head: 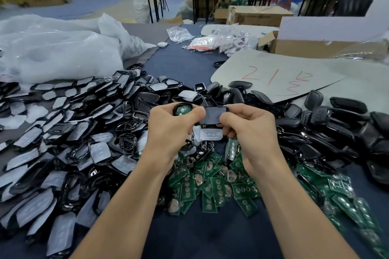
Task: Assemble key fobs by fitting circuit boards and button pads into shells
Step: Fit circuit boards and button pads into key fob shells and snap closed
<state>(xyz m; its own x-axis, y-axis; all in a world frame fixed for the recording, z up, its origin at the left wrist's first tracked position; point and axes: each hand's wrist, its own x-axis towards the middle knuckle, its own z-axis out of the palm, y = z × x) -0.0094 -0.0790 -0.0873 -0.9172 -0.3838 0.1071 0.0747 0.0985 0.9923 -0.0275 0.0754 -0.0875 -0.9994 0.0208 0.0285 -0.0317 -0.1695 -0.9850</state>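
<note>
My left hand (168, 130) grips a black fob shell (182, 109) with a green circuit board seated inside it. Right beside it, my right hand (249, 130) pinches a dark flat shell cover (212, 115), whose left edge meets the left hand's thumb. A translucent button pad (211, 134) shows just below the cover, between the two hands; whether a finger holds it I cannot tell. Both hands hover above the table over a heap of green circuit boards (214, 185).
Shell frames with translucent pads (69, 143) cover the table's left side. Black shell backs (328, 124) are piled on the right. A grey card with red writing (273, 71), clear plastic bags (52, 52) and a cardboard box (311, 46) lie farther back.
</note>
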